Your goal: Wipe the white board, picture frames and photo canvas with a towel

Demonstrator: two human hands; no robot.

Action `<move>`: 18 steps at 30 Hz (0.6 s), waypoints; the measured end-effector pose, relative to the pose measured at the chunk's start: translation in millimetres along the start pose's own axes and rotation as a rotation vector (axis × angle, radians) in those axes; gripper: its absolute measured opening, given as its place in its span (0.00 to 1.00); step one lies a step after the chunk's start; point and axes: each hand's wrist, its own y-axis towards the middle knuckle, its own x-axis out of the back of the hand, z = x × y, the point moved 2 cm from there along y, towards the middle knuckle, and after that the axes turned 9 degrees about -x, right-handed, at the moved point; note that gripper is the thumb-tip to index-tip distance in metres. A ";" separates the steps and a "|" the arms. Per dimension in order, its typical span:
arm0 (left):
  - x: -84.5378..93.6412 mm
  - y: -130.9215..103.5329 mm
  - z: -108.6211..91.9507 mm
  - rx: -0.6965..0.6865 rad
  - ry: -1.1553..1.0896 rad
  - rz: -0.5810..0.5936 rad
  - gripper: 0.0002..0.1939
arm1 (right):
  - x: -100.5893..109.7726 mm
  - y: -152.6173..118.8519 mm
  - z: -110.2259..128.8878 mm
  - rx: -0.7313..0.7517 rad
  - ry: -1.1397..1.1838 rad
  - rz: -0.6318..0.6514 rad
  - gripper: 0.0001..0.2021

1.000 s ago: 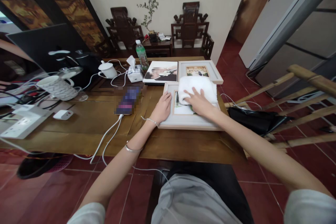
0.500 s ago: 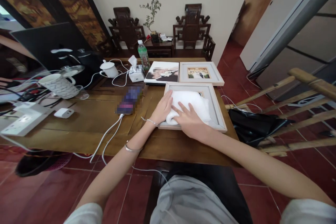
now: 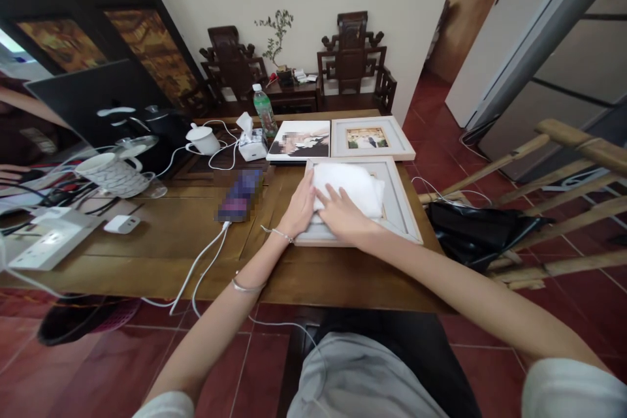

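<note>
Fingers of our right hand (image 3: 345,217) press flat and spread on the white cloth (image 3: 349,181), shifted left across the near picture frame (image 3: 400,202), baring its right side; our left hand (image 3: 300,210) braces its left edge, fingers extended, unclenched.

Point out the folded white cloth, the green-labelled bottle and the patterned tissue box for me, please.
Folded white cloth (image 3: 349,183): head view, on the middle of its upper surface.
Green-labelled bottle (image 3: 263,107): head view, on its green label.
Patterned tissue box (image 3: 253,148): head view, on its front side.
</note>
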 end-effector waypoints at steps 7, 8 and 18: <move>-7.3 0.8 9.4 0.005 0.156 0.105 0.26 | 2.4 -82.1 -25.4 0.028 0.086 -0.011 0.22; -8.6 1.0 12.0 -0.017 0.178 0.108 0.24 | 4.4 -88.5 -32.0 -0.002 0.071 0.010 0.22; -9.9 1.0 21.1 -0.086 0.226 0.108 0.25 | 10.5 -69.6 2.7 0.009 0.014 -0.091 0.16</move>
